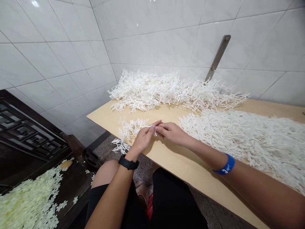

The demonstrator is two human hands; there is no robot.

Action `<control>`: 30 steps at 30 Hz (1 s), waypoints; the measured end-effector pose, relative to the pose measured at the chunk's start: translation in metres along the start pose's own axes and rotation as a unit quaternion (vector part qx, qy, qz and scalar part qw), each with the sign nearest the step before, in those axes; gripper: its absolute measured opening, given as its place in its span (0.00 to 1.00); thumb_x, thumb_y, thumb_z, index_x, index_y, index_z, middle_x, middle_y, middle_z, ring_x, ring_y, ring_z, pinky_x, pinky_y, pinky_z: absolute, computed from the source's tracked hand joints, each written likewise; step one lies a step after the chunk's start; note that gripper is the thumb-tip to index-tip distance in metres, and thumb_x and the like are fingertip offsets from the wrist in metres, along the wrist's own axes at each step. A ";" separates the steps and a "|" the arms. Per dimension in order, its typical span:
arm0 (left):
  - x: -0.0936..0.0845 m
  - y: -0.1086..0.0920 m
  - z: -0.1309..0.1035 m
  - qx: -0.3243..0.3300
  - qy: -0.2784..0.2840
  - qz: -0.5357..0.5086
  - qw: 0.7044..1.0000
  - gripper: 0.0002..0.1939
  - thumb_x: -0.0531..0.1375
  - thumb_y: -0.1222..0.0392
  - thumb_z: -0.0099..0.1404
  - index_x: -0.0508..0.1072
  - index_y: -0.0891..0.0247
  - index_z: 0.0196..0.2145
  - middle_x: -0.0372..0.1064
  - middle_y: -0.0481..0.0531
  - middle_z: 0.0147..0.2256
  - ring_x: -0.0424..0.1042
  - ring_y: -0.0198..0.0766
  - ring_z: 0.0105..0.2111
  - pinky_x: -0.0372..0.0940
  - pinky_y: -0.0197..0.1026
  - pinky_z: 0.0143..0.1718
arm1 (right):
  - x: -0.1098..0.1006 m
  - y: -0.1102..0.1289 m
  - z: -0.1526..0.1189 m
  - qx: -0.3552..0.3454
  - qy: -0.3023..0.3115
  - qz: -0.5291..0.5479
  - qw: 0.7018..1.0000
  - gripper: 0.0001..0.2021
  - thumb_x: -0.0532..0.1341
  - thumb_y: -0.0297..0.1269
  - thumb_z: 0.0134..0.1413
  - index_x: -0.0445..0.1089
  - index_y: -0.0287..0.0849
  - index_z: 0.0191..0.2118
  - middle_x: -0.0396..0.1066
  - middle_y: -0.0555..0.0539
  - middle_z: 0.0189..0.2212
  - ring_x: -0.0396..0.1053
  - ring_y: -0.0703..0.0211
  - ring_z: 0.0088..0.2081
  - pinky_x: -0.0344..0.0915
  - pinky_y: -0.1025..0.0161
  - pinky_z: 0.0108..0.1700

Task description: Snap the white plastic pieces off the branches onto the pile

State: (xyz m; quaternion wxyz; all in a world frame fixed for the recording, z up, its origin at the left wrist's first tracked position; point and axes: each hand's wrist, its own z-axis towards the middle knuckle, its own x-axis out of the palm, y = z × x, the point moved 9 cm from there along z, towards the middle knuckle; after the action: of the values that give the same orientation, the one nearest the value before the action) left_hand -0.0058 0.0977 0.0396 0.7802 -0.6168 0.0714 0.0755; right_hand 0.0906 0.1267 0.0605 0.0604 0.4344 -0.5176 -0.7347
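Note:
My left hand (144,137), with a black watch on its wrist, is closed on the stem end of a white branched piece (133,128) near the table's front edge. The branches spread out to the left of it. My right hand (172,133), with a blue band on the forearm, touches the left at the fingertips. Its fingers are pinched together over the stem end, and what lies between them is mostly hidden. A heap of white branches (152,90) lies behind the hands, and a wide layer of white branches (250,136) lies to the right.
The tan tabletop (195,170) meets a tiled wall with a metal bracket (218,58). Some white branches (121,145) show beyond the table's left front edge. At the lower left, pale flowers (30,200) are piled on a dark wooden seat (71,184). My knees are under the table edge.

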 end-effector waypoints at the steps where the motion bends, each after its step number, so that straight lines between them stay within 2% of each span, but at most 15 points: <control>1: -0.001 0.001 0.000 -0.005 -0.007 0.000 1.000 0.23 0.54 0.44 0.69 0.81 0.63 0.38 0.77 0.57 0.45 0.73 0.47 0.49 0.63 0.44 0.53 | 0.005 0.000 0.000 -0.006 -0.003 0.018 1.000 0.19 0.52 0.41 0.65 0.65 0.40 0.23 0.66 0.51 0.21 0.61 0.64 0.24 0.54 0.65 0.31; 4: -0.016 0.012 0.001 -0.035 -0.086 -0.023 0.995 0.23 0.57 0.42 0.65 0.79 0.65 0.30 0.76 0.55 0.28 0.74 0.43 0.33 0.67 0.43 0.41 | 0.017 0.010 -0.008 -0.031 -0.005 0.017 0.999 0.18 0.53 0.37 0.63 0.62 0.40 0.21 0.59 0.54 0.17 0.54 0.66 0.21 0.50 0.65 0.28; 5: -0.022 0.017 0.001 -0.047 -0.120 -0.048 0.990 0.23 0.58 0.42 0.65 0.78 0.66 0.28 0.74 0.54 0.25 0.73 0.41 0.29 0.67 0.43 0.39 | 0.021 0.017 -0.012 -0.051 0.005 0.003 0.999 0.18 0.53 0.37 0.63 0.61 0.41 0.20 0.57 0.54 0.16 0.53 0.66 0.20 0.50 0.65 0.28; 7: -0.031 0.025 0.000 -0.064 -0.172 -0.117 0.976 0.23 0.58 0.41 0.64 0.76 0.66 0.26 0.73 0.54 0.24 0.72 0.39 0.27 0.68 0.42 0.37 | 0.023 0.031 -0.020 -0.092 0.030 -0.054 0.994 0.18 0.53 0.36 0.64 0.63 0.40 0.21 0.60 0.53 0.17 0.55 0.66 0.20 0.51 0.65 0.28; 9: -0.029 0.028 0.001 -0.065 -0.160 -0.162 0.972 0.22 0.58 0.43 0.65 0.77 0.67 0.29 0.77 0.58 0.33 0.75 0.39 0.32 0.68 0.42 0.40 | 0.016 0.034 -0.022 -0.092 0.031 -0.174 0.980 0.17 0.53 0.36 0.65 0.67 0.40 0.24 0.67 0.50 0.21 0.60 0.64 0.23 0.52 0.64 0.29; 10: -0.027 0.027 0.002 -0.061 -0.141 -0.165 0.974 0.22 0.58 0.44 0.65 0.78 0.67 0.32 0.78 0.60 0.38 0.76 0.41 0.36 0.68 0.43 0.43 | 0.007 0.029 -0.020 -0.070 0.020 -0.254 0.965 0.17 0.54 0.36 0.66 0.69 0.40 0.26 0.70 0.47 0.23 0.63 0.62 0.24 0.52 0.64 0.29; 13: -0.021 0.025 0.002 -0.060 -0.103 -0.143 0.982 0.21 0.54 0.46 0.68 0.79 0.63 0.43 0.78 0.58 0.45 0.75 0.44 0.45 0.66 0.44 0.49 | -0.026 0.004 -0.013 0.039 -0.001 -0.449 0.893 0.20 0.56 0.45 0.66 0.73 0.38 0.27 0.73 0.40 0.25 0.70 0.53 0.28 0.52 0.61 0.28; 16: -0.018 0.027 0.001 -0.063 -0.082 -0.132 0.986 0.24 0.50 0.47 0.70 0.76 0.61 0.51 0.78 0.57 0.45 0.74 0.46 0.48 0.66 0.46 0.50 | -0.048 -0.016 -0.011 0.116 0.001 -0.511 0.851 0.23 0.54 0.47 0.66 0.76 0.37 0.28 0.75 0.35 0.29 0.74 0.47 0.31 0.54 0.60 0.27; 19: -0.014 0.026 0.001 -0.055 -0.059 -0.126 0.989 0.25 0.48 0.47 0.70 0.74 0.62 0.54 0.76 0.59 0.48 0.73 0.48 0.51 0.66 0.48 0.50 | -0.054 -0.024 -0.014 0.151 0.007 -0.526 0.837 0.17 0.56 0.36 0.65 0.77 0.34 0.30 0.76 0.33 0.30 0.74 0.47 0.31 0.54 0.60 0.26; 21: -0.012 0.022 0.001 -0.047 -0.043 -0.105 0.992 0.26 0.47 0.46 0.71 0.72 0.61 0.56 0.75 0.58 0.51 0.72 0.49 0.53 0.65 0.49 0.52 | -0.054 -0.019 -0.014 0.140 -0.016 -0.509 0.849 0.15 0.57 0.35 0.63 0.76 0.34 0.29 0.76 0.34 0.29 0.74 0.48 0.30 0.54 0.60 0.27; 23: -0.009 0.014 0.000 -0.031 -0.020 -0.073 0.997 0.26 0.47 0.46 0.72 0.71 0.58 0.58 0.73 0.57 0.54 0.69 0.49 0.55 0.61 0.50 0.57 | -0.047 -0.010 -0.012 0.109 -0.033 -0.418 0.901 0.18 0.57 0.41 0.64 0.76 0.36 0.29 0.76 0.37 0.28 0.72 0.52 0.29 0.55 0.61 0.28; 25: -0.003 0.006 -0.001 -0.013 0.008 -0.059 0.998 0.26 0.48 0.45 0.72 0.69 0.57 0.60 0.70 0.56 0.56 0.67 0.49 0.58 0.57 0.50 0.60 | -0.029 -0.005 -0.007 0.074 0.001 -0.240 0.968 0.18 0.57 0.47 0.64 0.76 0.39 0.32 0.76 0.43 0.29 0.70 0.58 0.28 0.56 0.63 0.28; 26: 0.001 0.003 -0.002 -0.010 0.025 -0.059 0.998 0.26 0.48 0.44 0.72 0.69 0.57 0.60 0.70 0.57 0.57 0.66 0.50 0.59 0.56 0.51 0.61 | -0.017 -0.003 -0.005 0.060 0.029 -0.148 0.987 0.18 0.58 0.48 0.62 0.76 0.39 0.32 0.76 0.45 0.28 0.69 0.60 0.27 0.57 0.64 0.28; 28: 0.008 0.001 -0.003 -0.016 0.054 -0.069 0.996 0.27 0.50 0.42 0.70 0.70 0.59 0.59 0.73 0.58 0.53 0.65 0.51 0.60 0.56 0.51 0.61 | 0.001 0.001 -0.001 0.042 0.063 -0.021 0.997 0.16 0.60 0.46 0.60 0.74 0.39 0.29 0.73 0.48 0.25 0.66 0.63 0.24 0.57 0.65 0.28; 30: 0.011 0.000 -0.002 -0.020 0.067 -0.074 0.995 0.29 0.51 0.40 0.69 0.72 0.61 0.58 0.79 0.59 0.42 0.65 0.51 0.60 0.56 0.50 0.61 | 0.014 0.003 0.001 0.026 0.084 0.042 0.995 0.17 0.59 0.41 0.61 0.71 0.38 0.23 0.68 0.50 0.20 0.63 0.65 0.22 0.57 0.65 0.29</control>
State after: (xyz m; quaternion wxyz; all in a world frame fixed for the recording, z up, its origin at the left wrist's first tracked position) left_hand 0.0052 0.0958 0.0367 0.7645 -0.6396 0.0766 -0.0225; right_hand 0.0799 0.1187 0.0548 0.1230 0.4736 -0.5473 -0.6790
